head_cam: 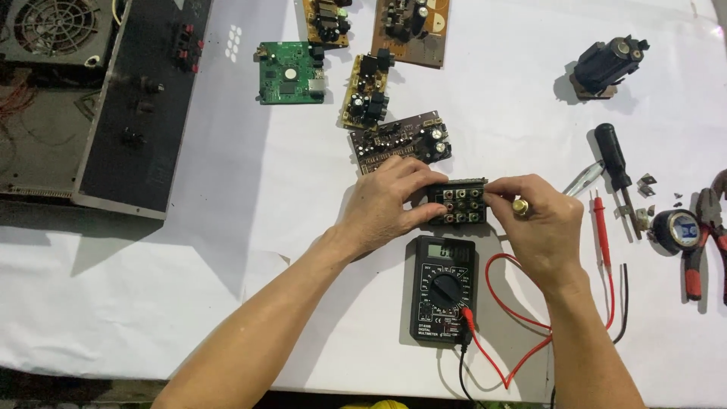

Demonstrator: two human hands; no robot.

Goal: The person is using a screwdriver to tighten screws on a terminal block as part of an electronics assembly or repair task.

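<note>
A view looking down at two bare hands working over a table covered in a white cloth [250, 197]. Both hands hold a small black connector block [457, 201] with rows of round red, white and green sockets, raised just above the cloth at the middle of the table. The left hand [385, 203] grips the block's left end, fingers curled over the top and thumb beneath. The right hand [539, 221] pinches the block's right end with its fingertips; a ring with a yellow stone sits on one finger.

Just below the block lies a black multimeter [444, 288] with a small grey screen and a round dial. A red wire [522, 333] and a black one run from its lower edge and loop to the right under the right wrist.

Above the hands lie several circuit boards: a dark one [400, 141] nearest the left fingers, a green one [291, 73] farther up. To the right are a black-handled screwdriver [615, 163], a red test probe [600, 227], a roll of tape [676, 230] and red-handled pliers [704, 242]. At far left sits an opened black metal case [136, 106].
</note>
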